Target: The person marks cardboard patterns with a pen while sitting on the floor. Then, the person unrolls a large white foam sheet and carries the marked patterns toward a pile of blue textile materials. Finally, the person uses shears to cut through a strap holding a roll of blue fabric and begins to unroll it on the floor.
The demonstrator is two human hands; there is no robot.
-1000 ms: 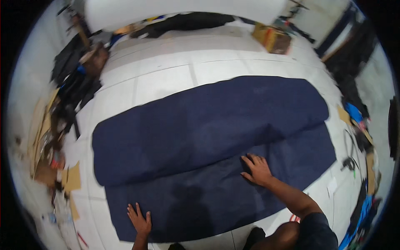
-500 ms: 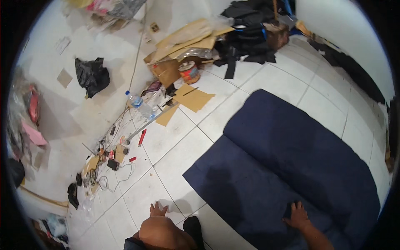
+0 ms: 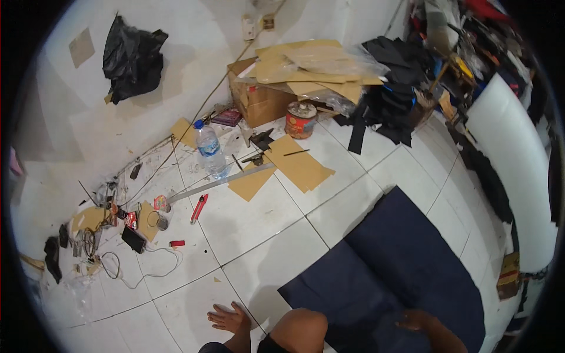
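Observation:
A large navy fabric sheet (image 3: 359, 282) lies on the tiled floor at the lower right, with a crease across it. My right hand (image 3: 416, 320) rests on the sheet near its lower part, fingers stretched toward the left and slightly blurred. To the left of my bent knee (image 3: 300, 329), my left hand (image 3: 229, 318) lies on the bare white tiles with its fingers spread. It holds nothing.
Toward the wall are a red utility knife (image 3: 199, 209), a metal ruler (image 3: 218, 183), a water bottle (image 3: 210, 152), brown cardboard pieces (image 3: 303, 170) and a round tin (image 3: 301, 120). Cables (image 3: 159, 273) and a red lighter (image 3: 176, 243) lie left. A white roll (image 3: 512, 170) stands right.
The view has tilted toward the wall, so the sheet sits lower in the picture. My left hand, earlier beyond the knee, now shows beside it. My right hand stays on the fabric.

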